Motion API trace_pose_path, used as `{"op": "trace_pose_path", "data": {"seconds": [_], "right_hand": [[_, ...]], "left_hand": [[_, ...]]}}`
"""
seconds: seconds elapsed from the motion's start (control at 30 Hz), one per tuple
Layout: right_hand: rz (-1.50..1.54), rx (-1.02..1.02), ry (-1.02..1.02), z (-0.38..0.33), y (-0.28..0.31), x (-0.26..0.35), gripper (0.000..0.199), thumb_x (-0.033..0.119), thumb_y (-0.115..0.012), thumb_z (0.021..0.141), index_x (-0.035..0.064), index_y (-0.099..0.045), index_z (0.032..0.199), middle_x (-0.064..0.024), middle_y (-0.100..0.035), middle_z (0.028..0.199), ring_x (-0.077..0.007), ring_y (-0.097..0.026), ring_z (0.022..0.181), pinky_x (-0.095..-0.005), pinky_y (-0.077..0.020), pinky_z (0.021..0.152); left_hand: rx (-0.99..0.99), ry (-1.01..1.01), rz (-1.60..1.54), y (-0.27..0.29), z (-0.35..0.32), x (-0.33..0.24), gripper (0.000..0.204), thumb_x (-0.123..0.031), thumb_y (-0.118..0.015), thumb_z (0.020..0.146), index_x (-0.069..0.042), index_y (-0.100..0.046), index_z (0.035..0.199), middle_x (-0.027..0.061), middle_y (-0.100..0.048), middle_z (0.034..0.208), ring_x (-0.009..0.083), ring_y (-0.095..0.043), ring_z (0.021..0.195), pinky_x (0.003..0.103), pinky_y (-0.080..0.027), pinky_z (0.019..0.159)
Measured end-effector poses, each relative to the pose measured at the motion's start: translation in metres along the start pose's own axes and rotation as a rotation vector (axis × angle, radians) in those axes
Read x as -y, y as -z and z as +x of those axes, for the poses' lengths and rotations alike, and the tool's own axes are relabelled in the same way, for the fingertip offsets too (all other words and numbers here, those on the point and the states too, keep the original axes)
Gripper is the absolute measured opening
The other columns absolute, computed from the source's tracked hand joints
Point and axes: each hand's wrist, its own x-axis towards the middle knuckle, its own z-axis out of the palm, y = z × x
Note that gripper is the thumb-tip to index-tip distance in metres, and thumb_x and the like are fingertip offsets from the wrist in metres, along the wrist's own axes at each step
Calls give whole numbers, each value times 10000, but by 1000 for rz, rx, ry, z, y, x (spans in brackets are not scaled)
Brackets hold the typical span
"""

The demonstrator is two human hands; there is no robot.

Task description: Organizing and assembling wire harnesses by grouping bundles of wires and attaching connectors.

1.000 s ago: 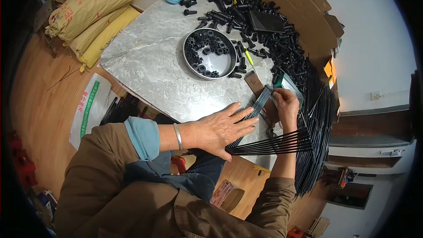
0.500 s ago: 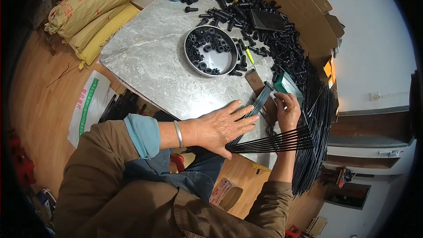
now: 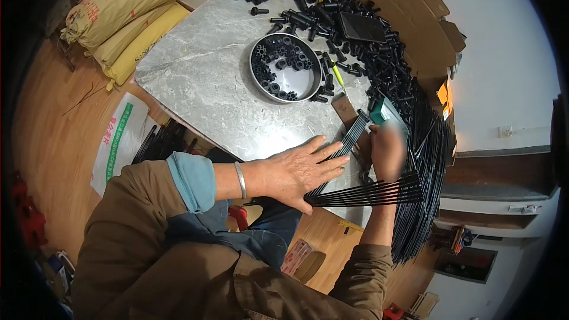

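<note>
The thin black rods (image 3: 347, 142) lie side by side at the grey table's (image 3: 195, 77) near edge under the flat, spread left hand (image 3: 299, 172), which judges best pressing evenly while the blurred right hand (image 3: 388, 151), grip unclear, squares their ends.

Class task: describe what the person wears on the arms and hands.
Both hands are bare. The left hand has a silver bangle at the wrist, below a brown sleeve with a blue cuff. The right hand is blurred; its sleeve is brown too.
</note>
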Motion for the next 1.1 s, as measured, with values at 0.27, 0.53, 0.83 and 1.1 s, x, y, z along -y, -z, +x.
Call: {"op": "trace_pose_path", "data": {"seconds": [0.27, 0.53, 0.83, 1.1], "right_hand": [[-140, 13, 98, 16, -1, 6, 119, 37, -660, 751, 89, -668, 858, -41, -617, 825, -243, -578, 803, -356, -440, 727], [-99, 116, 105, 26, 2, -1, 108, 68, -665, 744, 106, -656, 845, -24, -622, 825, -242, -572, 841, -361, -393, 763], [30, 154, 58, 24, -8, -15, 66, 83, -630, 805, 77, -662, 863, -54, -642, 822, -249, -584, 837, -359, -392, 773], [353, 20, -227, 19, -7, -7, 244, 57, -682, 758, 55, -653, 1000, -67, -662, 878, -215, -626, 799, -341, -477, 769]], "left_hand": [[0, 4, 8, 0, -1, 0, 929, -596, -697, 695, -2, -431, 1359, 167, -272, 1496, 353, -188, 1410, 515, -151, 1141], [18, 7, 13, 0, -1, 0, 932, -599, -691, 701, -5, -421, 1368, 163, -259, 1504, 354, -172, 1415, 518, -143, 1145], [20, 0, -2, 1, 1, 0, 940, -592, -696, 702, 1, -409, 1372, 172, -256, 1504, 358, -171, 1415, 520, -142, 1144], [7, -8, -15, 0, 2, 0, 942, -586, -705, 696, 11, -414, 1364, 174, -261, 1502, 359, -180, 1413, 526, -151, 1140]]}}
